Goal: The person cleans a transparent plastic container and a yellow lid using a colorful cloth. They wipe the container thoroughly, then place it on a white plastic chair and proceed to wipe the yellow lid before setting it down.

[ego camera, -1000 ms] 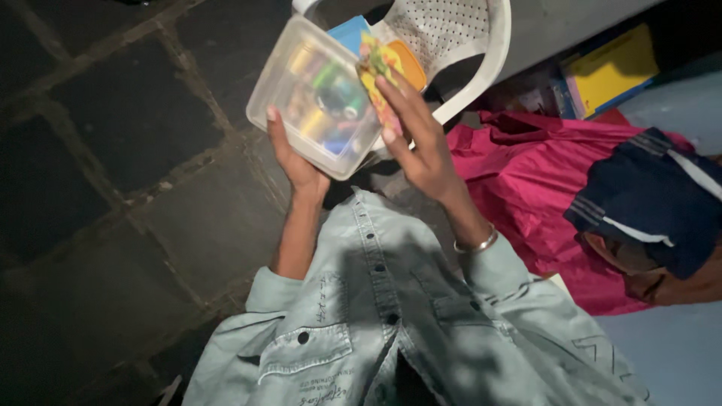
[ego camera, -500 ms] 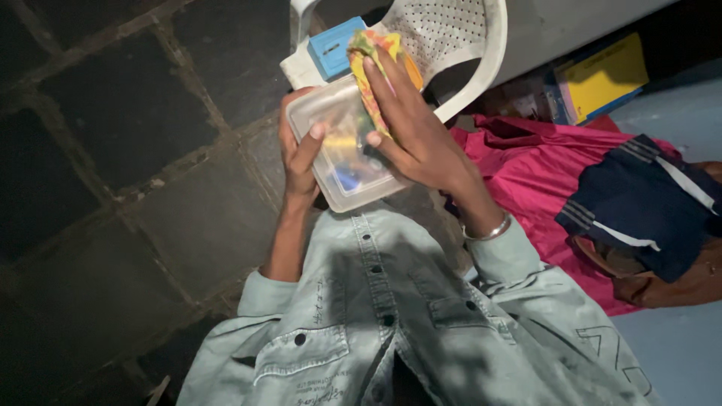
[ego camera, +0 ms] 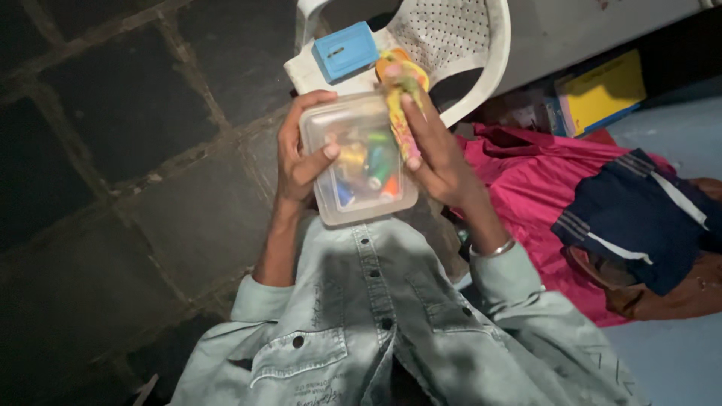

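Note:
My left hand (ego camera: 299,150) grips the left side of a clear plastic box (ego camera: 362,162), thumb laid across its face. Several coloured spools show through the box. My right hand (ego camera: 436,154) is at the box's right edge and pinches a yellow, orange and green patterned cloth (ego camera: 399,113) against it. The box is held upright in front of my chest, above a pale denim shirt (ego camera: 391,323).
A white plastic chair (ego camera: 459,37) stands just beyond the box, with a blue box (ego camera: 344,51) and an orange thing on it. Magenta cloth (ego camera: 526,188) and a dark striped garment (ego camera: 639,218) lie to the right. Yellow books (ego camera: 602,90) sit behind. Dark stone tiles (ego camera: 135,150) lie to the left.
The box has come down and closer to my chest, turning from tilted to upright. My left thumb now lies across its face. My right hand slid to the right edge with the cloth.

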